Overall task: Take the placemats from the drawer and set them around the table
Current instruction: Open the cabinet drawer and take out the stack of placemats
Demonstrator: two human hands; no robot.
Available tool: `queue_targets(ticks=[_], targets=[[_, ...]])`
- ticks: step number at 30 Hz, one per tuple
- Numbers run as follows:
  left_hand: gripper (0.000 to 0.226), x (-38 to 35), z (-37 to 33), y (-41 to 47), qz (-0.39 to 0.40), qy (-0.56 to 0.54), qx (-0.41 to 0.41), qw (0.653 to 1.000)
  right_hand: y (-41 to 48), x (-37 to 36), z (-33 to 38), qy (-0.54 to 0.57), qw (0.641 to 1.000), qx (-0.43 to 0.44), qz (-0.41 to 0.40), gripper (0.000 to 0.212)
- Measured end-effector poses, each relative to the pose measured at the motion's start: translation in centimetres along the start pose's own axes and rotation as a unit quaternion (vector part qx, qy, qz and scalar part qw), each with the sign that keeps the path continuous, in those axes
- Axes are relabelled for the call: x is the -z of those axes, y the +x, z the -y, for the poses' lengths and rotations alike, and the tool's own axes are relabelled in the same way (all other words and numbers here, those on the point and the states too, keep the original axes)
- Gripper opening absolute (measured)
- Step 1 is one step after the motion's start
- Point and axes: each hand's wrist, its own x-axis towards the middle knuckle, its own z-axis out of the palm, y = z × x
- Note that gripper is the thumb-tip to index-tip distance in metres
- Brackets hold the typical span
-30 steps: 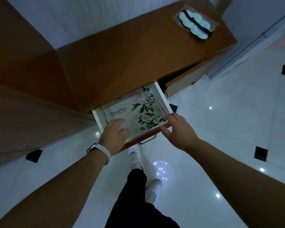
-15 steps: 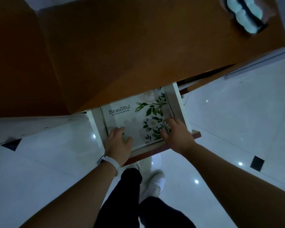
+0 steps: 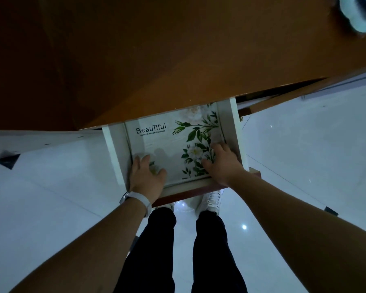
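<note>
Under the brown cabinet top [image 3: 178,49], above the tiled floor [image 3: 304,155]: white drawer [image 3: 114,153], pulled open. In the drawer: placemat [image 3: 163,144], lying flat, printed "Beautiful" with green leaves and white flowers. Left hand [image 3: 147,176]: fingers close together, thumb spread, laid on the placemat's near left corner. Right hand [image 3: 223,163]: fingers slightly apart, thumb out, resting on the flowered right side beside the drawer wall. Left wrist: white band [image 3: 140,199].

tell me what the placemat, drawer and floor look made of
Placemat: probably plastic or laminated sheet, smooth with a soft sheen; flowers and lettering are printed on it.
Drawer: white painted or laminated board inside, with a reddish-brown wood-look front.
Floor: polished white tile, black insets; it mirrors light spots sharply.
</note>
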Motion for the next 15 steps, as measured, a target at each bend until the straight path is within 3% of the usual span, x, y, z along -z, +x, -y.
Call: queue_targets(ticks=[11,15], targets=[[0.080,-0.4,-0.8,1.4,0.035,0.067,0.057,0.996,2.2,-0.5,-0.1,0.005,1.000,-0.012,0.007,0.068],[0.074,-1.1,-0.9,1.2,-0.009,0.057,0.046,0.997,2.3,-0.2,-0.4,0.052,0.999,0.003,-0.012,0.060]])
